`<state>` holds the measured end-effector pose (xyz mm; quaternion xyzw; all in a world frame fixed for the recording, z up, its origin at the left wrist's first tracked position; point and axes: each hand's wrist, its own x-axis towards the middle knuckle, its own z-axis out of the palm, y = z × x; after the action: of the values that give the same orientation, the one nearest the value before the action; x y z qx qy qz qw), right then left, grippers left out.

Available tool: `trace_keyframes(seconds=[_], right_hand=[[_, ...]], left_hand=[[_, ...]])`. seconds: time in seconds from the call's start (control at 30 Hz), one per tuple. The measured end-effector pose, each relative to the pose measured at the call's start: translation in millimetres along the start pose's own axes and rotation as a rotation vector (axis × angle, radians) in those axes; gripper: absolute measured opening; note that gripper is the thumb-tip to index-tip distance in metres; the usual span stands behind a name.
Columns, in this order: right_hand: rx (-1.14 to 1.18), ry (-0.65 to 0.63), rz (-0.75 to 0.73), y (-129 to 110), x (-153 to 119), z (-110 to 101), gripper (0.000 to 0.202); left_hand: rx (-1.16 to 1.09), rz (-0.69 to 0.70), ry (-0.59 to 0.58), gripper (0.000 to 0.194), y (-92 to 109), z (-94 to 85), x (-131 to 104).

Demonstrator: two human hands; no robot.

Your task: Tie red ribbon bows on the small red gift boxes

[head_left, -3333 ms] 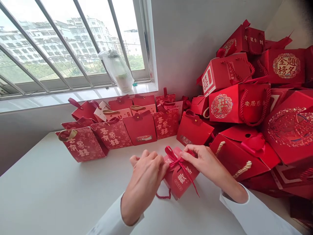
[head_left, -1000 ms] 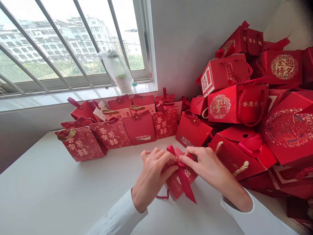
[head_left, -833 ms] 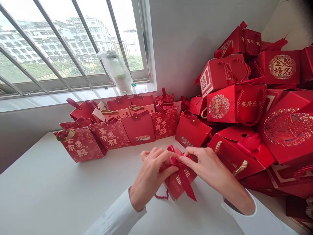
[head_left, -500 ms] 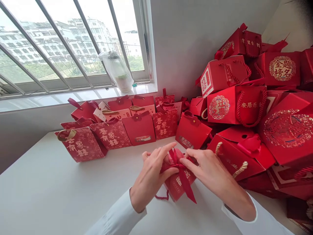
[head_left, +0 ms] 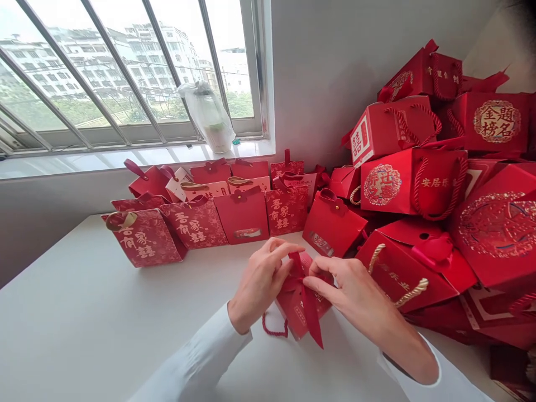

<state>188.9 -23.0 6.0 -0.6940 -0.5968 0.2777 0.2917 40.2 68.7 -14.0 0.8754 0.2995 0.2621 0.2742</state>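
A small red gift box (head_left: pixel 298 321) with gold characters stands on the white table in front of me. Across its top runs a dark red ribbon (head_left: pixel 312 318), gathered at the middle, one tail hanging down the near side. My left hand (head_left: pixel 263 279) is closed on the ribbon at the box's upper left, thumb and fingers pinching it. From the right, my right hand (head_left: pixel 341 282) pinches the ribbon near its middle; the fingertips partly cover it. A twisted red cord handle (head_left: pixel 274 334) lies out from the box's left side.
Behind the box, red gift bags (head_left: pixel 190 223) stand in rows along the wall. A tall pile of larger red boxes (head_left: pixel 414 181) fills the right side, close to my right arm. A plastic-wrapped cup (head_left: pixel 211 125) sits on the windowsill (head_left: pixel 146 158). The white table (head_left: pixel 104 324) extends left.
My left thumb has drawn back from the ribbon's middle, and that hand now pinches the ribbon higher up. The ribbon's tail has shifted a little left. The view has turned slightly.
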Motion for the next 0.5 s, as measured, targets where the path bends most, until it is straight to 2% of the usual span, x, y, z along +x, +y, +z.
trace_keyframes(seconds=[0.27,0.4,0.5], right_hand=[[0.052,-0.003,0.011,1.5,2.0,1.0,0.021],[0.038,0.025,0.046,1.9,2.8,-0.5,0.023],[0.052,0.041,0.070,1.6,2.8,-2.5,0.026]], left_hand=[[-0.214,-0.148,0.205,0.015,-5.0,17.1,1.1],[-0.380,-0.194,0.197,0.007,-7.4,23.6,-0.7],[-0.431,-0.215,0.129,0.015,-9.5,22.5,-0.6]])
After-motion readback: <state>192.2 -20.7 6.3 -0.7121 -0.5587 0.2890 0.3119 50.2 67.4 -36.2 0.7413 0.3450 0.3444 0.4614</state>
